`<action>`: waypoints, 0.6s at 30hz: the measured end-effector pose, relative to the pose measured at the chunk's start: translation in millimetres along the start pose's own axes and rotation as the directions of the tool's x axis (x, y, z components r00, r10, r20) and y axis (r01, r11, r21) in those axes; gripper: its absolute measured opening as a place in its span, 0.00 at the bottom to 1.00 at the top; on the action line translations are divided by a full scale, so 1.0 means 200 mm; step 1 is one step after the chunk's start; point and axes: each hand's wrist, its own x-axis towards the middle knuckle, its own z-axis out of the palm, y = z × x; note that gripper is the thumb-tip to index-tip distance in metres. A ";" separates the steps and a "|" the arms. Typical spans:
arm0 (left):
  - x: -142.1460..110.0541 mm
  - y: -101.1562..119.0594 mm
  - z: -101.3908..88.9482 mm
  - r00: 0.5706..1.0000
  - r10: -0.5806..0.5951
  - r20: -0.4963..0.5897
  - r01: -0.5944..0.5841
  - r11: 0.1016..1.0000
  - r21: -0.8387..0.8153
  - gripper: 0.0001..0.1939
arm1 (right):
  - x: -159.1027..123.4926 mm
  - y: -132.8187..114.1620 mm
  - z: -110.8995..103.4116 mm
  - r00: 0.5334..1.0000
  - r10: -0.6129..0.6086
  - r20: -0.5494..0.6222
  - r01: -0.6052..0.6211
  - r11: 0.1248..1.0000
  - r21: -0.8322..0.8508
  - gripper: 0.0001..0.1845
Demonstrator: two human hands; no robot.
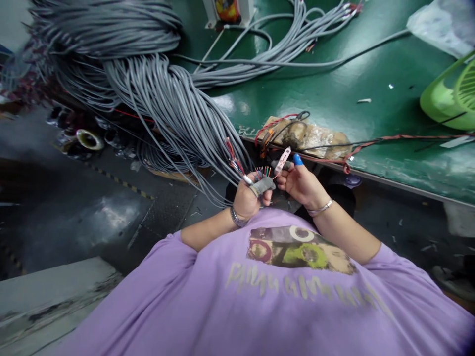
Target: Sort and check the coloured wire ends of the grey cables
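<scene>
My left hand [248, 199] is closed around the end of a grey cable, whose thin coloured wires [264, 171] fan out over the fingers. Grey wrapping [262, 186] covers part of that hand's thumb or finger. Close beside it, my right hand [300, 187] pinches a small, flat, pale pink tool [283, 160] with holes in it. A blue cover [298, 159] sits on one of its fingertips. A reddish wire runs between the two hands near the tool's lower end. Other stripped cable ends [234, 159] stick up just behind my left hand.
A thick bundle of grey cables [159, 94] hangs over the edge of the green bench [326, 99]. At the bench edge lies a taped brown block [308, 137] with red and black leads. A green basket [451, 94] and a plastic bag [441, 27] are at the right.
</scene>
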 end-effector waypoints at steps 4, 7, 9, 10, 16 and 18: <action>0.02 0.02 0.02 0.999 -0.013 0.044 0.012 1.000 0.007 0.23 | 0.02 -0.02 0.04 0.992 -0.126 0.030 0.128 0.988 -0.089 0.29; 0.04 0.03 0.03 0.998 0.001 0.066 -0.001 1.000 0.003 0.22 | 0.04 0.01 0.05 0.923 -0.362 -0.127 0.331 0.919 -0.215 0.30; 0.05 0.03 0.03 0.998 -0.004 0.070 0.004 1.000 0.004 0.22 | 0.05 0.02 0.05 0.880 -0.438 -0.181 0.383 0.882 -0.274 0.32; 0.05 0.03 0.03 0.998 -0.011 0.069 0.011 1.000 0.006 0.22 | 0.06 0.02 0.06 0.887 -0.425 -0.180 0.370 0.888 -0.273 0.33; 0.08 -0.02 0.01 0.997 -0.048 0.058 0.047 0.999 0.019 0.23 | 0.09 0.00 0.09 0.979 -0.188 -0.078 0.182 0.980 -0.077 0.38; 0.08 -0.04 0.01 0.997 -0.050 0.056 0.047 0.998 0.041 0.23 | 0.09 0.00 0.09 0.979 -0.193 -0.070 0.190 0.981 -0.039 0.37</action>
